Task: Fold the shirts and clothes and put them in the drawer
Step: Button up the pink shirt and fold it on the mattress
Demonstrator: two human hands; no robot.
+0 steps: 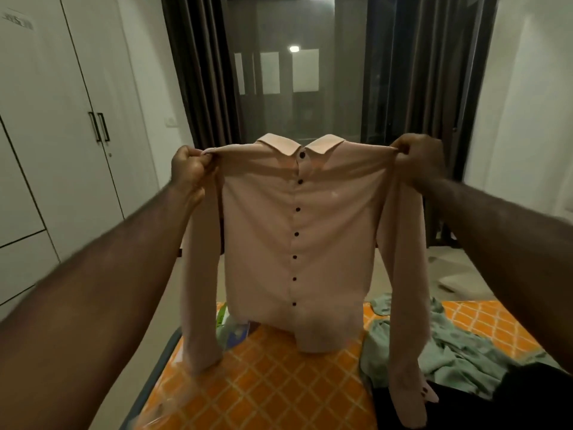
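The pink shirt (297,243) is held up by its shoulders, pinched in the left grip (189,172) and right grip (418,162); laying it flat on the bed (263,383) below seems called for next.

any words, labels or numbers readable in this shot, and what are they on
None can be read.
Wardrobe door, top left: a faint grey mark that may be lettering, too blurred to read.
Pink shirt, held up by the left hand and right hand: no label or print showing.
Green garment and orange bedsheet: no text.
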